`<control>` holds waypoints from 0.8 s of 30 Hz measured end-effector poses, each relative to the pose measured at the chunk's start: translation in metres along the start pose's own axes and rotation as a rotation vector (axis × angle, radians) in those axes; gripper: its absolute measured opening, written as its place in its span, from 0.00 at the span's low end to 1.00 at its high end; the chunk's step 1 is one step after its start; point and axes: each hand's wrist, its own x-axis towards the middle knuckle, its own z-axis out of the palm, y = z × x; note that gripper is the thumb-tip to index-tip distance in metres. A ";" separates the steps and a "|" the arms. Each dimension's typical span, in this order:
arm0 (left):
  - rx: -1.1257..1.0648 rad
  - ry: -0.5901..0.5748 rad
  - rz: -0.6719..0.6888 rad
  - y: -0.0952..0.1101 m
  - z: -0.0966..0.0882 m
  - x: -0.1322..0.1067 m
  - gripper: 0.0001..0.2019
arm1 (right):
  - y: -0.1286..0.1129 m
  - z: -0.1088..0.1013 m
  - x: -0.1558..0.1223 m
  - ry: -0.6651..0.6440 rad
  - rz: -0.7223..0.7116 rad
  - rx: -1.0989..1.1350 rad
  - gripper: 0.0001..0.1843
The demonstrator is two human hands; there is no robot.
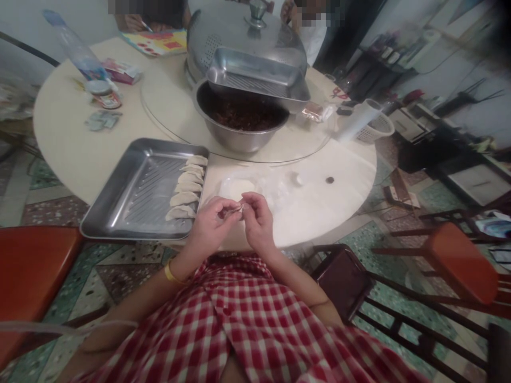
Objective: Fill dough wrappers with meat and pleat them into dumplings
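Observation:
My left hand and my right hand meet over the table's near edge, fingers pinched together on the rim of a dumpling. Most of that dumpling is hidden behind my fingers. Just beyond them lies a pale, floury white patch, perhaps wrappers or flour in a shallow container. To the left is a metal tray, with several folded dumplings lined up along its right side. A steel bowl of dark filling stands farther back.
A second metal tray rests on the bowl's rim, before a large domed lid. A bottle and jar stand at left. A white basket is at right. Chairs flank me; two people are across the table.

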 end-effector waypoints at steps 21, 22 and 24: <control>0.055 0.034 -0.003 0.007 -0.018 -0.004 0.09 | -0.004 -0.009 -0.003 -0.002 0.025 0.025 0.08; 0.079 0.026 0.011 0.007 -0.018 -0.005 0.08 | -0.005 -0.009 -0.003 0.014 0.025 0.026 0.08; 0.122 0.003 0.030 0.007 -0.019 -0.006 0.07 | -0.006 -0.009 -0.004 0.026 0.019 0.026 0.08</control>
